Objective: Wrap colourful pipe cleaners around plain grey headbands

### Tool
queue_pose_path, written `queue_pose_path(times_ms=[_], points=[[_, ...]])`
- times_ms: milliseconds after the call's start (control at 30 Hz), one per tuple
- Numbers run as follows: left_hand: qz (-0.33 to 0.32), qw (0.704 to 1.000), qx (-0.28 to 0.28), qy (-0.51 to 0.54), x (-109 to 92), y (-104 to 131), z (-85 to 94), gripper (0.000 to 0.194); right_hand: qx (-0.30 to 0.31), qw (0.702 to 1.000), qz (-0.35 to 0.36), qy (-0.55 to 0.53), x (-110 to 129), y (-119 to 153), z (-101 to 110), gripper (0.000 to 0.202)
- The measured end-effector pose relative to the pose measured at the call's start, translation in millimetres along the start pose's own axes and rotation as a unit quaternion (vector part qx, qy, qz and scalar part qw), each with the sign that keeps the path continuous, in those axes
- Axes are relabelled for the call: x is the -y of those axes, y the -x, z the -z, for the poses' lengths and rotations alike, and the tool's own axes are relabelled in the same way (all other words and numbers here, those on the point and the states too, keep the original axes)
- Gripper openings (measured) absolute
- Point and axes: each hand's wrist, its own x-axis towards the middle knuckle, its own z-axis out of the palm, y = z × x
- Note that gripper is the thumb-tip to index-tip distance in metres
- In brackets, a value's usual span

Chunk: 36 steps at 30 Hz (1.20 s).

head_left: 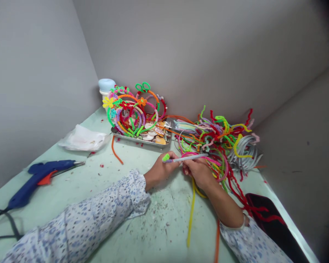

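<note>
Between my two hands is a pale grey headband (193, 157), seen nearly edge-on, with a lime-green fuzzy tip (166, 157) and a bit of lilac pipe cleaner beside it. My left hand (162, 168) is closed on the headband near the green tip. Close by, my right hand (199, 171) pinches at its middle, fingers bent and partly hidden. A yellow pipe cleaner (191, 215) hangs down below the right hand across the table. Just past that hand lies a tangled heap of coloured pipe cleaners (216, 133).
A metal tray (142, 140) holds shells and several decorated headbands (131, 109). A blue glue gun (44, 173) and plastic bag (83, 138) lie left. Grey headbands (245, 155) and a dark phone (274, 226) are right. Walls stand behind and at the right.
</note>
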Motion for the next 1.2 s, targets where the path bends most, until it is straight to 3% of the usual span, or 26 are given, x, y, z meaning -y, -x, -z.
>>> queue_pose_path(times_ms=[267,500,733,1033,1200], points=[[0.002,1.000,0.027,0.013,-8,-1,-2.3,0.017,0.000,0.997,0.029,-0.074,3,0,-3,0.031],[-0.008,1.000,0.025,0.010,3,-3,-0.3,0.016,-0.019,1.000,0.018,0.010,6,3,-1,0.033],[-0.001,1.000,0.018,-0.019,1,-2,-0.2,0.027,-0.025,0.999,0.035,0.012,12,3,-2,0.035],[0.017,1.000,0.011,-0.007,-3,-4,-0.6,0.026,-0.013,0.993,0.028,-0.112,0,-2,-6,0.030],[0.001,1.000,0.021,-0.016,0,-4,1.0,0.026,-0.030,0.996,0.034,-0.077,4,0,-5,0.030]])
